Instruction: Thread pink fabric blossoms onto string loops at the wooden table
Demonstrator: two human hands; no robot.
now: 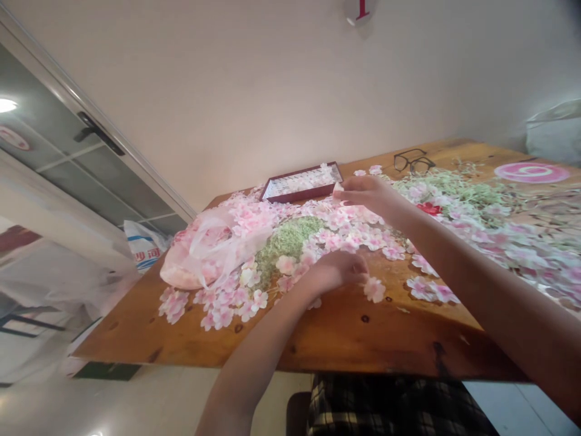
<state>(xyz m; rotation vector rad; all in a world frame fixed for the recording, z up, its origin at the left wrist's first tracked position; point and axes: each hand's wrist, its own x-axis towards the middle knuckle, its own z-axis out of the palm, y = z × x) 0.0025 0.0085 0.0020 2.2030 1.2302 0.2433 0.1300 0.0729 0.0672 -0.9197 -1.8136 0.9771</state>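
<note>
My right hand [367,195] reaches to the near right corner of a shallow dark-red box [295,195]. Its fingertips pinch a small whitish-pink artificial flower [338,189], mostly covered by the fingers. Low over the tabletop, my left hand [344,269] has its fingers curled together. A pale pink artificial flower [374,289] lies right by those fingertips; whether they grip anything I cannot make out. Inside the box is a white patterned lining, with pale flowers at its right end. Pink artificial flowers [349,233] spread around both hands, beside a mound of green stringy filler [293,237].
On the wooden table [190,339] a translucent bag [195,251] of pink flowers sits at left. Eyeglasses [414,163], a red flower [429,209], more green filler [467,191] and a round pink sign [531,172] lie to the right. A wall rises behind.
</note>
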